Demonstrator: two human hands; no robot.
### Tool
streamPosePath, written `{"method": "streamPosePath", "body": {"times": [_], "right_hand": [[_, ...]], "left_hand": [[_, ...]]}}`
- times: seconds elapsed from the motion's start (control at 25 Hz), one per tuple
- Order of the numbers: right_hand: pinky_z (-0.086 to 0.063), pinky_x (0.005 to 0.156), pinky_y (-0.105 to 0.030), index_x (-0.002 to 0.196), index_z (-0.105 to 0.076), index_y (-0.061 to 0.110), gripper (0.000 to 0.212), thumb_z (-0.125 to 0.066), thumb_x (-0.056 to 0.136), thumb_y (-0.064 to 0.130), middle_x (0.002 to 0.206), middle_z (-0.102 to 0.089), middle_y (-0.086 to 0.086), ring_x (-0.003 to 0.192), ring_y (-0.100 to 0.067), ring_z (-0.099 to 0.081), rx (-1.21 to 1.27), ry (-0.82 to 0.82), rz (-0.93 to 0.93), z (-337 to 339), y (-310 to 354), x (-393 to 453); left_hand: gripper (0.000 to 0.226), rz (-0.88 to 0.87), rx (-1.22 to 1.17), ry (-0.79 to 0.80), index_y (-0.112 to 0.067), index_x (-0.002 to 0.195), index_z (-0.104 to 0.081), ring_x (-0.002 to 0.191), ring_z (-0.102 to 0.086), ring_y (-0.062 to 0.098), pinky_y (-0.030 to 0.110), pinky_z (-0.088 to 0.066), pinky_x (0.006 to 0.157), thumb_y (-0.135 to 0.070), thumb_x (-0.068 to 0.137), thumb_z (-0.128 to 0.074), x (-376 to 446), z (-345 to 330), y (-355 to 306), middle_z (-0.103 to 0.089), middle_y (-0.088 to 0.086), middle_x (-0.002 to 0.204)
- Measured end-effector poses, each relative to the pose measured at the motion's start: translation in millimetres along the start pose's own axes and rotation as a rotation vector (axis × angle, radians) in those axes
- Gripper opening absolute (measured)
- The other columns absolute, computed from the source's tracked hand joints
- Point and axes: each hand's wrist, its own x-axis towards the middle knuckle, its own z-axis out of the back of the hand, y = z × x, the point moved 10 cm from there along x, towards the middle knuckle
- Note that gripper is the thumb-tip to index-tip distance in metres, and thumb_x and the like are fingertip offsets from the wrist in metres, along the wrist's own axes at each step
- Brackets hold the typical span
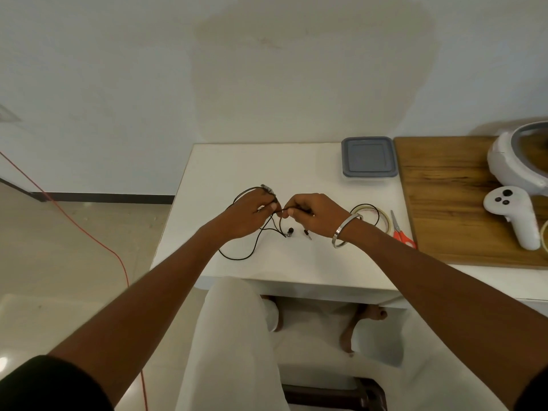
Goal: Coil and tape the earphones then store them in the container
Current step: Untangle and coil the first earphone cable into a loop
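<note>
Pinching the thin black cord between thumb and forefinger, my right hand [308,213] holds one stretch of the earphones [252,250] just above the white tabletop [267,161]; my left hand [252,213] has its fingers curled round several turns of the same cord, with loops showing past the knuckles on the far side; the two hands sit nearly touching, a short taut run of cord between them; the rest of the cord trails in a slack curve on the tabletop toward me, and an earbud [290,231] and what looks like a second end piece [307,233] lie loose below the hands; I judge the cord very light, limp and springy, so it will want to uncoil the moment the grip eases, and the loops are best held at their crossing, not by the buds, whose joints I take to be the fragile part; the smooth sheath may slide through the fingers if I hold it loosely; out to the right, a tape roll [382,221] lies on the tabletop with a loop of cord over it, and red-handled scissors [400,231] lie just beside it; the container [369,158], its grey lid on, stands at the far right corner, well apart from the hands; beyond it a wooden board [444,188] carries a white controller [513,216].
</note>
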Motion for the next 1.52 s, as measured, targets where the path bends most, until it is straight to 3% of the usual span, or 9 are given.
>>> {"method": "streamPosePath", "body": {"times": [0.12, 0.32, 0.48, 0.64, 0.76, 0.88, 1.08, 1.28, 1.52], "right_hand": [[-0.037, 0.057, -0.012, 0.096, -0.067, 0.017, 0.017, -0.05, 0.094, 0.021, 0.064, -0.056, 0.015, 0.055, -0.004, -0.05, -0.027, -0.008, 0.006, 2.0, -4.4, 1.0], [-0.037, 0.056, -0.011, 0.094, -0.064, 0.021, 0.015, -0.05, 0.095, 0.022, 0.066, -0.057, 0.011, 0.055, -0.003, -0.048, -0.031, -0.051, 0.019, 5.7, -7.4, 2.2], [-0.042, 0.06, -0.017, 0.095, -0.061, 0.019, 0.012, -0.051, 0.094, 0.026, 0.076, -0.064, 0.001, 0.065, -0.015, -0.057, -0.048, -0.096, 0.018, 10.9, -11.5, 4.0], [-0.046, 0.063, -0.019, 0.095, -0.059, 0.017, 0.012, -0.049, 0.096, 0.023, 0.068, -0.056, 0.014, 0.061, -0.009, -0.055, 0.014, -0.115, 0.003, 15.9, -16.2, 2.1], [-0.05, 0.068, -0.027, 0.095, -0.06, 0.02, 0.016, -0.045, 0.098, 0.022, 0.07, -0.059, 0.007, 0.064, -0.015, -0.059, 0.041, -0.126, -0.024, 17.5, -24.1, 1.4], [-0.05, 0.067, -0.026, 0.095, -0.062, 0.02, 0.018, -0.044, 0.098, 0.02, 0.071, -0.061, 0.005, 0.064, -0.012, -0.061, 0.02, -0.112, -0.054, 13.3, -30.7, 0.5], [-0.047, 0.068, -0.018, 0.101, -0.063, 0.019, 0.024, -0.04, 0.099, 0.024, 0.073, -0.063, 0.005, 0.068, -0.014, -0.063, -0.044, -0.017, -0.1, -4.8, -39.3, -1.4], [-0.046, 0.068, -0.018, 0.095, -0.057, 0.025, 0.018, -0.04, 0.099, 0.03, 0.071, -0.062, 0.006, 0.063, -0.008, -0.06, -0.006, 0.066, -0.099, -27.2, -28.7, -2.7], [-0.051, 0.076, -0.024, 0.102, -0.062, 0.02, 0.024, -0.039, 0.1, 0.026, 0.068, -0.062, 0.005, 0.066, -0.013, -0.062, 0.006, 0.082, -0.115, -31.1, -26.8, 0.2]], "left_hand": [[0.03, 0.039, -0.045, 0.101, -0.02, 0.093, -0.067, 0.1, -0.049, 0.013, 0.03, -0.04, 0.091, -0.018, 0.102, -0.038, -4.3, -8.1, -2.8, -0.055, 0.004, 0.101], [0.033, 0.096, -0.12, 0.196, -0.005, 0.097, -0.066, 0.094, -0.05, -0.002, 0.007, -0.036, 0.085, -0.01, 0.101, -0.034, -13.4, -12.1, -17.3, -0.053, 0.009, 0.11], [0.034, 0.134, -0.208, 0.299, -0.021, 0.087, -0.067, 0.114, -0.055, 0.012, 0.04, -0.039, 0.108, -0.031, 0.102, -0.038, -19.1, -25.8, -7.6, -0.061, -0.003, 0.112], [0.032, 0.157, -0.43, 0.369, -0.013, 0.092, -0.064, 0.12, -0.055, 0.005, 0.039, -0.037, 0.104, -0.029, 0.104, -0.038, -26.5, -27.1, -17.8, -0.065, -0.004, 0.123], [0.031, 0.154, -0.718, 0.387, -0.014, 0.094, -0.058, 0.128, -0.052, 0.017, 0.051, -0.037, 0.1, -0.035, 0.102, -0.038, -29.3, -24.9, -33.1, -0.061, 0.005, 0.131], [0.028, 0.132, -1.007, 0.35, -0.016, 0.09, -0.058, 0.131, -0.049, 0.031, 0.052, -0.042, 0.093, -0.035, 0.098, -0.038, -27.7, -15.7, -50.0, -0.052, 0.018, 0.136], [0.03, 0.065, -1.295, 0.234, -0.013, 0.099, -0.055, 0.131, -0.046, 0.04, 0.067, -0.036, 0.098, -0.029, 0.103, -0.03, -19.2, -1.5, -60.2, -0.052, 0.019, 0.134], [0.032, 0.062, -1.332, 0.044, -0.018, 0.114, -0.057, 0.133, -0.046, 0.035, 0.069, -0.036, 0.101, -0.032, 0.104, -0.03, -11.0, 6.3, -49.6, -0.048, 0.014, 0.144], [0.035, 0.133, -1.301, -0.136, -0.029, 0.129, -0.055, 0.135, -0.045, 0.025, 0.058, -0.042, 0.102, -0.036, 0.103, -0.033, -5.7, 6.7, -27.7, -0.049, -0.003, 0.145]]}}
